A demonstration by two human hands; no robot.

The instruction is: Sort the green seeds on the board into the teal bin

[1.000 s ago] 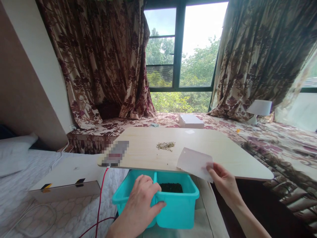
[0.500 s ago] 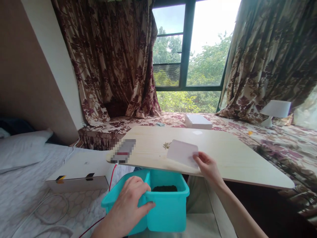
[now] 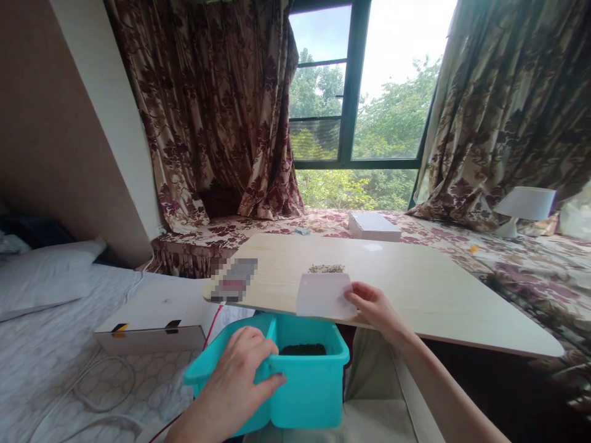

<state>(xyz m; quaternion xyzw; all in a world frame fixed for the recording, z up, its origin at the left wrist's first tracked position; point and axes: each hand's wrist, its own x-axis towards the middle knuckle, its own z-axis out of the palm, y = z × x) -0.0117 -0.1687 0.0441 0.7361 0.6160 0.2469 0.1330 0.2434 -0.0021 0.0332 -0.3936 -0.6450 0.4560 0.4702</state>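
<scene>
My right hand (image 3: 372, 303) pinches the right edge of a thin white plastic sheet (image 3: 323, 294), which lies low over the table's near edge. Just beyond the sheet is a small spread of greenish-brown crumbs (image 3: 325, 269), partly hidden by it. My left hand (image 3: 244, 369) grips the near rim of a turquoise two-compartment bin (image 3: 310, 394), thumb outside and fingers over the top. Dark, loose material (image 3: 303, 349) lies in the bin's right compartment. The left compartment is mostly covered by my hand.
The pale wooden table (image 3: 415, 289) carries a blurred flat device (image 3: 234, 280) with a red cable at its left. A white box (image 3: 152, 317) rests on the bed at left. Behind the table are another white box (image 3: 375, 226) and a lamp (image 3: 526, 204).
My right hand has drawn the white sheet left and toward me, and it now sits squarer. More crumbs show in a wider strip beyond it. My left hand keeps its grip on the bin.
</scene>
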